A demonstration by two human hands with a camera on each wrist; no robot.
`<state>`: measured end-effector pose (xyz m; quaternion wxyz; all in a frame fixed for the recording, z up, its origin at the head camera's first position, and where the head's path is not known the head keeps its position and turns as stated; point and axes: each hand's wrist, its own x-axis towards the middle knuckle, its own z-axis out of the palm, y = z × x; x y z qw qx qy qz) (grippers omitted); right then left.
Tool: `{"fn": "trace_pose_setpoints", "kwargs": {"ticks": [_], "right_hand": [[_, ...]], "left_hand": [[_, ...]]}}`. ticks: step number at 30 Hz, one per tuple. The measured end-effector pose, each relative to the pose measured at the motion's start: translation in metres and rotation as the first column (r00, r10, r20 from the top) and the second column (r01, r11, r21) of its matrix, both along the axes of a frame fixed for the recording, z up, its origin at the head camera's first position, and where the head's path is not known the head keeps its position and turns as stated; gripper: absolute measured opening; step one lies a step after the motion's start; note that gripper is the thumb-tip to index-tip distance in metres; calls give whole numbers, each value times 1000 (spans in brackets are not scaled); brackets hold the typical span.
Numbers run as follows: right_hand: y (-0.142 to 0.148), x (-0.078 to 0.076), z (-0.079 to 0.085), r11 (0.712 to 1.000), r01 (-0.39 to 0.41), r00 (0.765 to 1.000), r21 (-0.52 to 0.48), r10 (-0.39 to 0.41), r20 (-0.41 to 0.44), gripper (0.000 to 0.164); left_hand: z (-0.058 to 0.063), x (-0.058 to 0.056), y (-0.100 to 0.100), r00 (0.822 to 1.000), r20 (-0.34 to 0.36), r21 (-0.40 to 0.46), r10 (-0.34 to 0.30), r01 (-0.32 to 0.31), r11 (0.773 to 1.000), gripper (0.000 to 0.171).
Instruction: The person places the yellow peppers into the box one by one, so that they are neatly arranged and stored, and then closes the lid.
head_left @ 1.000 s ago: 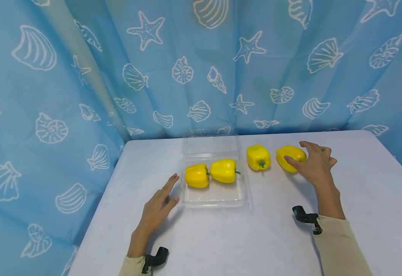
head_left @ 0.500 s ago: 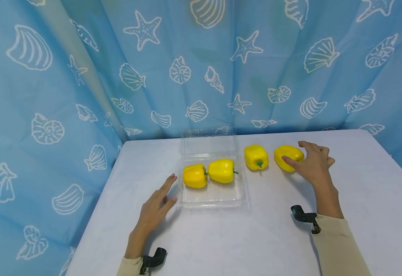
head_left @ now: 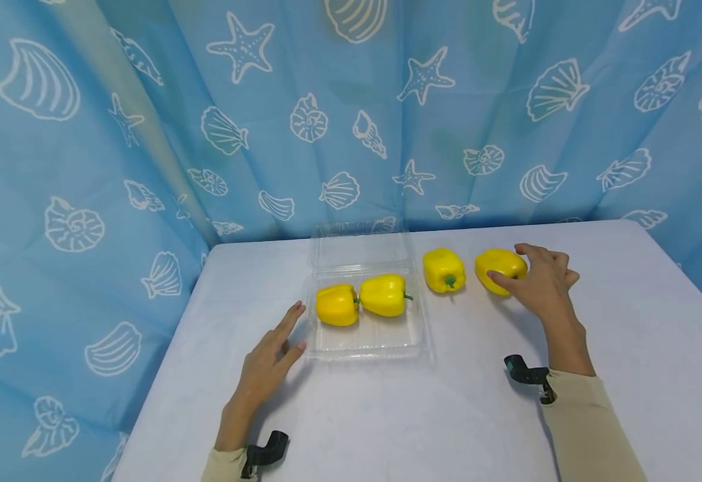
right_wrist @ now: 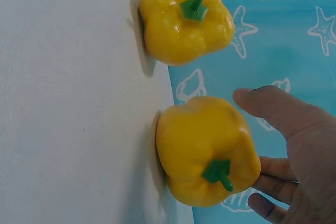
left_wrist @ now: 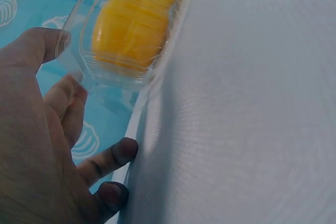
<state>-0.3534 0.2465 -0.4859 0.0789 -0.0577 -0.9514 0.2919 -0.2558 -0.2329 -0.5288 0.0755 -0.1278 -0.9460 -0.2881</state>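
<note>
Step in hand, by judgement: taking hold of the outer yellow, lobed, glossy bell pepper [head_left: 498, 260]. It lies on the white, cloth-textured counter [head_left: 399, 415], at the far right of the row. The right hand [head_left: 541, 278] is spread about it, thumb on the near side, fingers beyond; the right wrist view shows a gap at the thumb, and finger contact cannot be confirmed. The next move appears to call for closing thumb and fingers evenly on the smooth sides.

A second loose yellow pepper [head_left: 444, 269] sits just beside it, green stem facing the person. Two further yellow peppers [head_left: 383, 295] lie on their sides in a clear plastic hinged container [head_left: 365, 351], lid open at the far side. The left hand [head_left: 266, 368], fingers apart, is at the container's left edge; whether it touches cannot be told.

Behind the counter hangs a blue curtain [head_left: 278, 157] printed with white shells and starfish.
</note>
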Motion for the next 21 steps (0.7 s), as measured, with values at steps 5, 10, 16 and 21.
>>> {"fn": "trace_pose_setpoints", "kwargs": {"ticks": [5, 10, 16, 21], "right_hand": [[1, -1, -2, 1000, -1, 1000, 5, 1, 7, 84], [0, -2, -4, 1000, 2, 1000, -1, -2, 6, 82], [0, -2, -5, 1000, 1, 1000, 4, -2, 17, 78], [-1, -2, -5, 1000, -5, 1000, 10, 5, 3, 77]], "left_hand": [[0, -1, 0, 1000, -17, 3, -7, 7, 1000, 64], [2, -2, -1, 999, -34, -6, -17, 17, 1000, 63], [3, -2, 0, 1000, -11, 8, -13, 13, 1000, 62], [2, -1, 0, 1000, 0, 6, -6, 6, 1000, 62]]}}
